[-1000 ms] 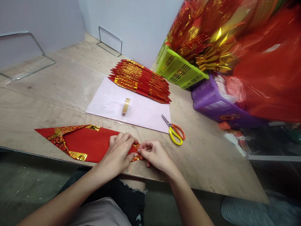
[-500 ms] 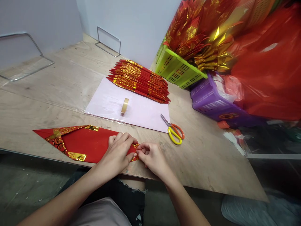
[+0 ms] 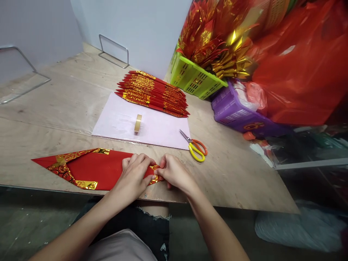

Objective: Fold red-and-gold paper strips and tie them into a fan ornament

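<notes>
Our left hand presses the long, folded red-and-gold paper at the near edge of the pale wooden table; whether it grips, we can't tell. Close by, our right hand pinches the paper's right end.

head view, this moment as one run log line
left hand: resting on red paper | right hand: pinching its right end | tape roll: on white sheet | scissors: blades over sheet

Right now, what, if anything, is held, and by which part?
The red paper, by its right end, in the right hand's grip; the left hand rests on it.
</notes>
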A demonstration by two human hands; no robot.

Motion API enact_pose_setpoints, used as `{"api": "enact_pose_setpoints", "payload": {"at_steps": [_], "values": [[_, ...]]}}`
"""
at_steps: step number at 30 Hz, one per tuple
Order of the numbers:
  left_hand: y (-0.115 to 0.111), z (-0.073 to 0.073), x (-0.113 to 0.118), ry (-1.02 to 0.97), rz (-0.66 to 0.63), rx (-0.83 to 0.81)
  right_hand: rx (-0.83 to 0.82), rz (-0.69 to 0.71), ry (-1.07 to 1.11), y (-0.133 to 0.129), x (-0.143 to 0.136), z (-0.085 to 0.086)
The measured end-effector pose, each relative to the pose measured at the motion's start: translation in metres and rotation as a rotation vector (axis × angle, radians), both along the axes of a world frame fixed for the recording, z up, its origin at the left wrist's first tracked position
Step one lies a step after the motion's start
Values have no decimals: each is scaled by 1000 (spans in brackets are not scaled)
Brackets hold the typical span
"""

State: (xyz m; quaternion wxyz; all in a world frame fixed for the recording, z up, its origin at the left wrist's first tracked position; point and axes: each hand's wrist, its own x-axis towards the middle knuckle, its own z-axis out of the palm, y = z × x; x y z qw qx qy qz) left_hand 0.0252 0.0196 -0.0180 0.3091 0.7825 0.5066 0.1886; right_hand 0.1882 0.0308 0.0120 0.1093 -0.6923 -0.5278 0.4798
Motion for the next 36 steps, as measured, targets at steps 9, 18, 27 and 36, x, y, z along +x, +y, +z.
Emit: {"api": "enact_pose_setpoints", "payload": {"at_steps": [9, 18, 27, 36], "values": [[0, 3, -1, 14, 5, -12, -51, -55, 155, 14, 8, -13], [0, 10, -1, 12, -21, -36, 310, -237, 35, -34, 47, -8], [-5, 2, -3, -45, -18, 81, 520, -154, -91, -47, 38, -24], [-3, 0, -1, -34, -47, 130, 515, 179, -172, -50, 46, -11]]}}
